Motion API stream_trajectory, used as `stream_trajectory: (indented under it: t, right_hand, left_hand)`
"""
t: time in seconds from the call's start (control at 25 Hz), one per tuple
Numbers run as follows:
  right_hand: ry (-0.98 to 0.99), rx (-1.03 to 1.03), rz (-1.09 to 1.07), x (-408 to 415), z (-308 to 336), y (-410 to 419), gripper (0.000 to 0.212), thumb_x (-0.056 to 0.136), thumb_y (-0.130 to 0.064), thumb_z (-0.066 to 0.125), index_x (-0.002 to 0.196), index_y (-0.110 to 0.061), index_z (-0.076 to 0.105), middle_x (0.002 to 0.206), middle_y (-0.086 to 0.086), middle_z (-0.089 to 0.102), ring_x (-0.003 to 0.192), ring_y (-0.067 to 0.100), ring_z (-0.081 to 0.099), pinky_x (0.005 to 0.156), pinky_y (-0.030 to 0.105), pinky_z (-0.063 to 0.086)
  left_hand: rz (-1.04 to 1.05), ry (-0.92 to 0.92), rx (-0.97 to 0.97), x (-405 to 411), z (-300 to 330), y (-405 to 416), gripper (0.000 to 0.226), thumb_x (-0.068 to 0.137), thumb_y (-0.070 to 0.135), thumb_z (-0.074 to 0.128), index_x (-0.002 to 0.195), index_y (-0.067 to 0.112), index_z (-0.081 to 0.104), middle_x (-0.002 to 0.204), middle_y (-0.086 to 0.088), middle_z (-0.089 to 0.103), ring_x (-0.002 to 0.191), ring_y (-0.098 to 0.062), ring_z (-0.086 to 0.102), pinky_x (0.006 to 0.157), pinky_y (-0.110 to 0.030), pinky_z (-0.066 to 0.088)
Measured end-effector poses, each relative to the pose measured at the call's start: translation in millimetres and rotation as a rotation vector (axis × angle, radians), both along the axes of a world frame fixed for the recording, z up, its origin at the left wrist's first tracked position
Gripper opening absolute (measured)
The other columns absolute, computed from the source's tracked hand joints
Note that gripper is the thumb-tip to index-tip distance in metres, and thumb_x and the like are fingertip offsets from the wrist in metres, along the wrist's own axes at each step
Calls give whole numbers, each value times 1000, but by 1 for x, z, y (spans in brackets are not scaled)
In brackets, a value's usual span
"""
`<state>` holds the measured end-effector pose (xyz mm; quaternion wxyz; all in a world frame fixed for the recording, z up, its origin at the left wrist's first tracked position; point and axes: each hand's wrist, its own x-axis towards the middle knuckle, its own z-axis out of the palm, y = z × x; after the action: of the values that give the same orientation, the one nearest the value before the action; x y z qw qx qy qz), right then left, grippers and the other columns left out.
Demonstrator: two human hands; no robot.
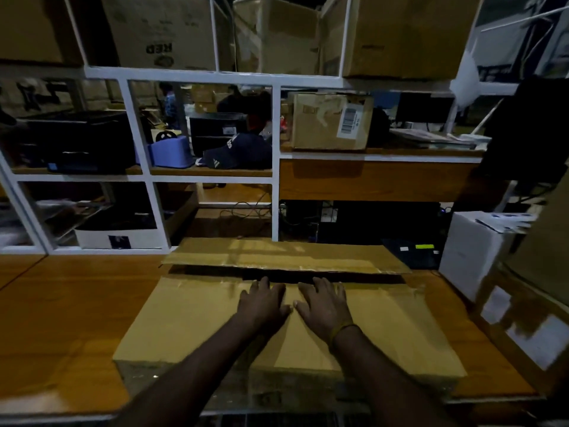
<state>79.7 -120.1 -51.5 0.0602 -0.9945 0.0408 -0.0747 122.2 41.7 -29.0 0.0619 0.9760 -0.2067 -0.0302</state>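
A large brown cardboard box lies on the wooden table in front of me. Its near top flap is folded down, and its far flap stands slightly raised, leaving a dark gap between them. My left hand and my right hand lie flat side by side on the near flap, fingers straight and pointing toward the gap. Their thumbs almost touch. A yellow band circles my right wrist.
A white shelving frame stands behind the table with cardboard boxes, a printer, a blue device and a dark cap. A white box sits at the table's right. A person is partly visible beyond the shelves.
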Motion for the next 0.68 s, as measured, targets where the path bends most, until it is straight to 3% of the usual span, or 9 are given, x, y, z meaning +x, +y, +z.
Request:
stream_trajectory:
  t: [0.08,0.24,0.4,0.68]
  right_hand:
    - [100,23,-30,14,4,0,61,96,-61,35,150,-34,31,157,2,29,148,27,18,118,56,6]
    - [65,11,-57,24,11,-1,62,91,-65,42,144,-33,41,142,3,45,132,24,39,109,46,27]
    - [-109,-21,-26,14,22,0,61,90,-64,47,142,-32,43,133,2,50,125,24,44,104,42,32]
    - [-447,-132,-61,-37,57,14,62,86,-61,57,136,-25,50,123,4,55,114,25,50,102,43,38]
  left_hand:
    - [-33,111,37,16,3,4,66,88,61,52,145,33,33,157,-7,25,142,-34,26,107,-59,32]
    - [-70,170,87,34,16,3,79,83,61,63,149,32,29,153,-10,30,139,-35,31,107,-59,34]
    - [-41,18,79,25,32,-1,80,79,59,68,145,30,34,143,-12,38,131,-36,39,105,-54,35]
    - [40,-360,-81,-41,63,11,82,80,57,67,147,31,27,145,-9,34,134,-32,32,107,-52,29]
